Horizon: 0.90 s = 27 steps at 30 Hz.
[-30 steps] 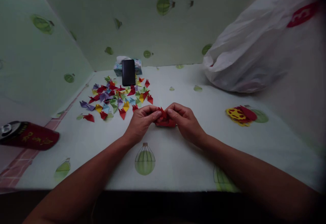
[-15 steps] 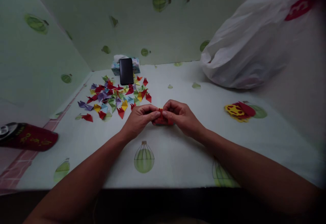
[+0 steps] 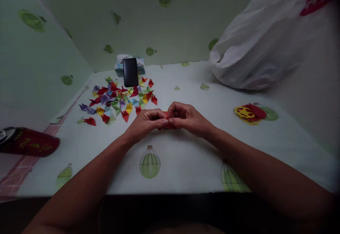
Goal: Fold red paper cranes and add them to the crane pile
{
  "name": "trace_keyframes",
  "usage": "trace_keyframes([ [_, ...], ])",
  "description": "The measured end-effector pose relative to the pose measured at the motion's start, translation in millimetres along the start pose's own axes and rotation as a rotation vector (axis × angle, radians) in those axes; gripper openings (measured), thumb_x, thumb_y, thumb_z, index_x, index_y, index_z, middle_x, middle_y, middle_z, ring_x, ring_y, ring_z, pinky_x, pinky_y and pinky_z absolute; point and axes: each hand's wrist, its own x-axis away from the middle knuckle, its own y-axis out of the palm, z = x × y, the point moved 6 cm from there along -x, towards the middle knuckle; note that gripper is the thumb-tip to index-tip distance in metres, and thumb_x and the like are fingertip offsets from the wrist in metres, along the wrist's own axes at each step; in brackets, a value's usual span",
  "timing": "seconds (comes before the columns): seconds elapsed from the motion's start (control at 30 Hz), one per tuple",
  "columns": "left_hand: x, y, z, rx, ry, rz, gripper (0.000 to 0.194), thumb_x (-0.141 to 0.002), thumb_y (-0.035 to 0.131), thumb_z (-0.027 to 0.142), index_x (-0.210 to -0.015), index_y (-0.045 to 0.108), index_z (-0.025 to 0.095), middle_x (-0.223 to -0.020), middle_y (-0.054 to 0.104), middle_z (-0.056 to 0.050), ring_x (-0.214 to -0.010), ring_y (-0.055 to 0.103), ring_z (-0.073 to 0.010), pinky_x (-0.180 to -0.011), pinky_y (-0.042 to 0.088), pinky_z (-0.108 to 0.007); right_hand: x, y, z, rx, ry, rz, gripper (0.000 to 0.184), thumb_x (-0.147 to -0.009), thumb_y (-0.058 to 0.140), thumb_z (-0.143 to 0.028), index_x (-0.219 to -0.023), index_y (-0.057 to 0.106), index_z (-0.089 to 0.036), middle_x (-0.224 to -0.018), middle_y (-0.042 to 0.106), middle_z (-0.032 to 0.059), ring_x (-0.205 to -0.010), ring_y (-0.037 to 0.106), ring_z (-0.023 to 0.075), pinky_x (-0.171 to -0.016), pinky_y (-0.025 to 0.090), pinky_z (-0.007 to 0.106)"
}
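Observation:
Between my two hands is a small piece of red-orange folded paper [image 3: 166,114], mostly covered by my fingers. My left hand [image 3: 149,122] pinches its left side between thumb and forefinger. On the other side, my right hand [image 3: 187,120] grips it the same way, fingers curled and thumb tip close to the left thumb. Something dark red lies under the fingertips, too hidden to make out. Left of my hands, many small folded paper cranes [image 3: 124,115] in red, yellow, green, blue and purple lie in a loose heap.
A black phone [image 3: 130,72] leans on a tissue box [image 3: 119,70] behind the cranes. Far left, a red can [image 3: 34,142] stands near the edge. A bulging white plastic bag [image 3: 255,49] fills the back right, with yellow and red paper cutouts [image 3: 245,112] before it.
My fingers have shifted slightly on the paper, and more of its orange-red upper edge shows between them. The whole view has tilted a little; everything else rests as before.

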Motion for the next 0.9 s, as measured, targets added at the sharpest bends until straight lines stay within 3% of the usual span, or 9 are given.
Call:
trace_keyframes([
  [0.2,0,1.3,-5,0.036,-0.002,-0.005,0.018,-0.078,0.079,0.034,-0.073,0.073,0.018,-0.070,0.069,-0.002,-0.066,0.059,-0.0126,-0.065,0.048,-0.026,0,3,-1,-0.010,-0.034,-0.026,0.021,-0.078,0.074,-0.021,-0.079,0.054,-0.021,-0.067,0.065,-0.0033,-0.059,0.060,0.0107,-0.057,0.048,0.025],
  [0.37,-1,0.1,-13,0.132,-0.023,0.076,0.014,-0.078,0.076,0.028,-0.072,0.071,0.018,-0.067,0.066,0.000,-0.064,0.057,-0.0116,-0.065,0.046,-0.025,0,4,6,-0.032,-0.021,0.030,0.021,-0.079,0.075,-0.024,-0.081,0.055,-0.021,-0.071,0.069,-0.0013,-0.064,0.064,0.0122,-0.059,0.050,0.025],
  [0.67,2,-4.5,-8,0.052,0.036,0.269,0.018,-0.078,0.071,0.028,-0.068,0.062,0.017,-0.058,0.056,0.004,-0.056,0.048,-0.0093,-0.057,0.039,-0.024,5,10,15,0.042,0.053,0.013,0.037,-0.088,0.068,-0.053,-0.082,0.067,-0.016,-0.065,0.063,-0.0004,-0.055,0.058,0.0110,-0.056,0.048,0.025],
  [0.9,5,-1.4,-7,0.045,0.046,0.261,0.020,-0.082,0.071,0.030,-0.071,0.062,0.016,-0.061,0.057,0.004,-0.058,0.050,-0.0089,-0.059,0.041,-0.023,9,14,11,0.057,0.054,0.077,0.034,-0.086,0.069,-0.046,-0.070,0.062,-0.017,-0.056,0.060,-0.0022,-0.049,0.053,0.0092,-0.050,0.042,0.023],
])
